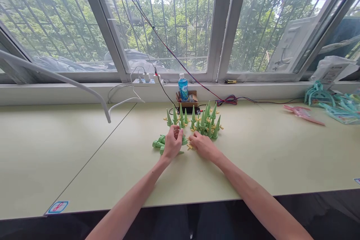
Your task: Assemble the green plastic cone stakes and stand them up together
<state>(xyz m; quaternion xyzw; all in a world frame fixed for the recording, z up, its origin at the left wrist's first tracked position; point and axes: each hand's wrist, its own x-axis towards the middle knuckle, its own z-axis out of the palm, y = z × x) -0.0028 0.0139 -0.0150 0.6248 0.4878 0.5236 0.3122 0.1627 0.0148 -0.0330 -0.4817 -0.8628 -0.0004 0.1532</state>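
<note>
My left hand (173,142) is closed around a green watering spike (184,141), its ridged collar showing beside the fingers. My right hand (201,144) reaches in from the right, its fingers pinched on a small yellow valve piece (190,145) close to the table. More loose green spikes (156,143) lie on their sides left of and under my left hand. Behind both hands, several green spikes (202,124) stand upright with points up, yellow valves sticking out of their sides. My fingers partly hide the parts they hold.
Behind the spikes sit a small cardboard box (193,97), a blue-liquid bottle (183,88) and a dark phone (185,111). Cables (227,100) run along the sill. A white curved arm (70,78) overhangs the left. Pink (303,114) and teal plastic items (319,95) lie right.
</note>
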